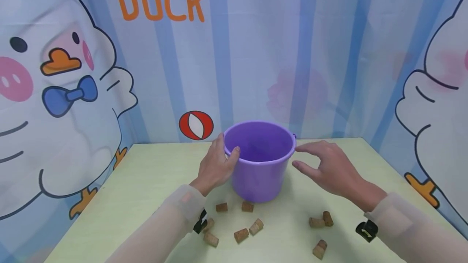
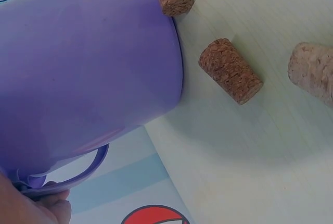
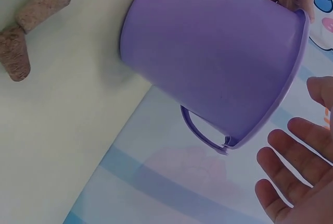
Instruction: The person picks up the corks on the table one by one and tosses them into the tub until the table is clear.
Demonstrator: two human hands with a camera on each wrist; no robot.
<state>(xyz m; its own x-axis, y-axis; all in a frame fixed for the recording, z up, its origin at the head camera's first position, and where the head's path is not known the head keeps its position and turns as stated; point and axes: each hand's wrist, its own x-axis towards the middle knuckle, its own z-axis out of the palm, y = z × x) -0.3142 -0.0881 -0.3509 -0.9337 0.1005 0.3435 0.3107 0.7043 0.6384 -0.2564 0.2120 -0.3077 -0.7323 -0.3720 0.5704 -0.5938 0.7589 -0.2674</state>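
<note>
A purple bucket (image 1: 260, 180) stands upright on the table, its inside showing no contents from this angle. My left hand (image 1: 218, 163) grips its rim at the left, thumb over the edge and fingers outside. In the left wrist view, those fingers (image 2: 57, 206) are beside the bucket's handle (image 2: 88, 169). My right hand (image 1: 334, 167) is at the rim's right side, thumb and fingers spread apart. The right wrist view shows a gap between that hand (image 3: 307, 182) and the bucket (image 3: 213, 52). Several corks (image 1: 241, 235) lie in front of the bucket.
Another group of corks (image 1: 317, 222) lies at the right, near my right forearm. The pale yellow table (image 1: 146, 182) ends just behind the bucket, against a blue striped curtain (image 1: 248, 52) printed with ducks.
</note>
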